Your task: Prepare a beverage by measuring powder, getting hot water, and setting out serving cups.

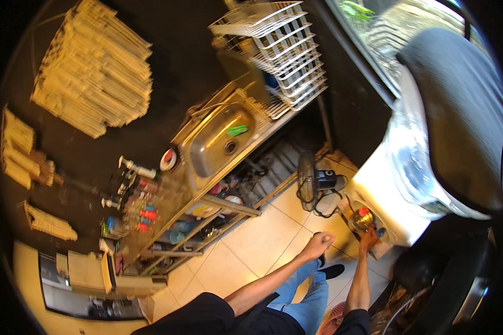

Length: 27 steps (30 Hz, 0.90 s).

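My right hand [369, 239] reaches low at the right, its fingers around the near side of a round, shiny golden container [362, 221] with a red top. That container stands in a small recess beside a large white body [385, 188], and my fingers hide part of it. A small blue thing [381, 231] shows just right of my hand. My left hand [316, 245] hangs over the tiled floor [251, 251] with its fingers curled. A pale spot shows at its fingertips, too small to tell whether it is an object.
A black electric fan [312, 182] with its cable stands on the floor ahead. To the left runs a counter with a steel sink [218, 142], several bottles [146, 213] and a white wire rack [289, 58]. A dark padded seat-like shape [461, 117] looms at the right.
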{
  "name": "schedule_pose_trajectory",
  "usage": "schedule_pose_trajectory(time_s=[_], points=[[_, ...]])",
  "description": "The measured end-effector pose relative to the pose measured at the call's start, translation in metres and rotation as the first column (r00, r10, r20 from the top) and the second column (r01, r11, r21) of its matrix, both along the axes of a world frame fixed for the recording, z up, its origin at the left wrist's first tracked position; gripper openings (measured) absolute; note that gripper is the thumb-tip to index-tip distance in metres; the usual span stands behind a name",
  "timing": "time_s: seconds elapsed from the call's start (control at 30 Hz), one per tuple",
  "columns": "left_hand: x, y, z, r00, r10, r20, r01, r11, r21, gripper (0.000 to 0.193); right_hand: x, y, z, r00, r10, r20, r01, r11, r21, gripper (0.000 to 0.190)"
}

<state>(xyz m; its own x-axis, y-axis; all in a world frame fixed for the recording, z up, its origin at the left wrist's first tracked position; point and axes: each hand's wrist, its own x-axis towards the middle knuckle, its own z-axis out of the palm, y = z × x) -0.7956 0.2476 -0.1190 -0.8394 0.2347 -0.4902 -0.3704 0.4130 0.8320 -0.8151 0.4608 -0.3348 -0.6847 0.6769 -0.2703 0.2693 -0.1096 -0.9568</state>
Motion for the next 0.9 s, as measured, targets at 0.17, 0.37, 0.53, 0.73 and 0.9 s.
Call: schedule_pose_trajectory(time_s=[0.17, 0.37, 0.53, 0.73, 0.9], points=[[0.112, -0.15, -0.018, 0.998, -0.024, 0.063, 0.051, 0.884, -0.464, 0.032, 0.026, 0.014, 0.017, 0.985, 0.174, 0.019, -0.173, 0.947, 0.271, 0.035], [0.255, -0.33, -0.02, 0.849, 0.293, 0.44, 0.203, 0.588, -0.783, 0.033, 0.052, -0.016, 0.055, 0.999, -0.024, -0.039, 0.034, 0.955, 0.296, 0.047], [0.286, -0.386, -0.024, 0.785, 0.358, 0.505, 0.142, 0.69, -0.71, 0.034, 0.103, -0.039, 0.095, 0.989, 0.015, 0.15, -0.071, 0.923, 0.379, 0.046], [0.152, -0.371, -0.049, 0.888, 0.073, 0.453, 0.194, 0.835, -0.516, 0.035, 0.172, -0.099, 0.167, 0.975, -0.216, 0.042, 0.203, 0.957, 0.206, 0.047], [-0.004, -0.345, -0.026, 0.983, -0.176, -0.048, 0.157, 0.95, -0.27, 0.026, 0.227, -0.171, 0.247, 0.922, -0.383, 0.058, 0.356, 0.897, 0.263, 0.045]])
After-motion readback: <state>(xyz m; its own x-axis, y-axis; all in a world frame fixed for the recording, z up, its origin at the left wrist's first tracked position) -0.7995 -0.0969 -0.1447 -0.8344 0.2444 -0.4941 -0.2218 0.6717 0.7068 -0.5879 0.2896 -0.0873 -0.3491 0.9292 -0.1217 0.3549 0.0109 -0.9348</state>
